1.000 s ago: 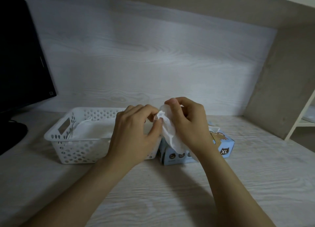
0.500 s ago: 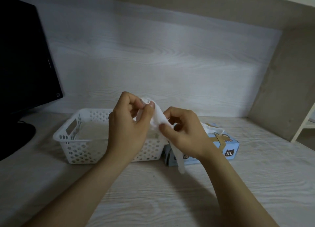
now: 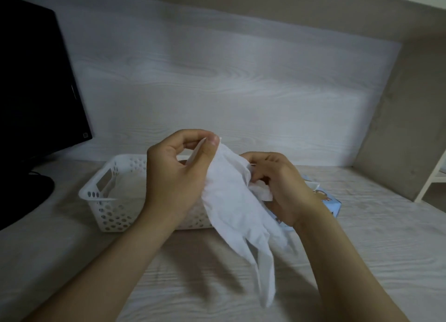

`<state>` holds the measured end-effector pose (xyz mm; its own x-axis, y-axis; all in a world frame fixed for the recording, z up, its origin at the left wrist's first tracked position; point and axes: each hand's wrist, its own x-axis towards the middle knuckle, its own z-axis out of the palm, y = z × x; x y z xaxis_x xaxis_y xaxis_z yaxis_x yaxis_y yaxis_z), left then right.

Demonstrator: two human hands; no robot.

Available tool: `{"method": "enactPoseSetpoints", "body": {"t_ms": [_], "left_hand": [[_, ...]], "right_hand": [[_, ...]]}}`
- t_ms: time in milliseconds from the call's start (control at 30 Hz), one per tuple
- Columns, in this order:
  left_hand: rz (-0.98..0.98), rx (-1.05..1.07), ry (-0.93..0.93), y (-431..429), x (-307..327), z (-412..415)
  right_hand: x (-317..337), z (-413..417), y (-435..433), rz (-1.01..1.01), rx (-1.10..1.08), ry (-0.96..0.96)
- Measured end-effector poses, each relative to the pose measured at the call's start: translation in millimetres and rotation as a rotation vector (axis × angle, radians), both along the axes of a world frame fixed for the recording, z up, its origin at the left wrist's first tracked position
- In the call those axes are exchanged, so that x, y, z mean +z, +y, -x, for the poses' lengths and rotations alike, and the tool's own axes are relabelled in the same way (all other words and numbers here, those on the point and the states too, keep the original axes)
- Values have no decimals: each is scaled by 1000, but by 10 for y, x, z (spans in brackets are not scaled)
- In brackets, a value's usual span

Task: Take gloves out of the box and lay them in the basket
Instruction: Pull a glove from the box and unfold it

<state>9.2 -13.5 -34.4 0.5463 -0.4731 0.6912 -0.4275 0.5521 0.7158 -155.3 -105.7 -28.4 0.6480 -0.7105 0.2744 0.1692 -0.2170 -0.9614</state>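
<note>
A white glove [image 3: 237, 215] hangs unfolded in the air above the desk, its fingers pointing down. My left hand [image 3: 176, 176] pinches its cuff at the top between thumb and forefinger. My right hand [image 3: 282, 186] grips the glove's right edge, with a crumpled white part under its fingers. Behind my left hand stands the white perforated basket [image 3: 106, 201], with white gloves lying inside. The light blue glove box [image 3: 331, 203] lies to the right of the basket, mostly hidden by my right hand.
A black monitor [image 3: 36, 85] on its stand fills the left side. A pale wood-grain desk [image 3: 374, 261] carries everything, with a back panel behind and a beige side wall at the right. A white shelf frame [image 3: 434, 176] shows at the far right edge.
The glove went from a crumpled wad between my hands to hanging unfolded at full length. My left hand rose with the cuff, and my right hand stays at the glove's right edge.
</note>
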Motion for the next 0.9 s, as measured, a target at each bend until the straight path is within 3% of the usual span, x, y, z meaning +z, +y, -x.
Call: {"method": "enactPoseSetpoints", "body": {"t_ms": [233, 567, 733, 900], "left_hand": [[-66, 108, 14, -65, -90, -105], [-140, 132, -127, -67, -103, -204], [-222, 101, -185, -24, -32, -216], [-273, 145, -110, -18, 18, -313]], "right_hand": [[-12, 24, 19, 155, -99, 134], [-80, -70, -37, 258, -475, 10], [-212, -202, -88, 675, -934, 178], [-288, -299, -141, 921, -977, 203]]}}
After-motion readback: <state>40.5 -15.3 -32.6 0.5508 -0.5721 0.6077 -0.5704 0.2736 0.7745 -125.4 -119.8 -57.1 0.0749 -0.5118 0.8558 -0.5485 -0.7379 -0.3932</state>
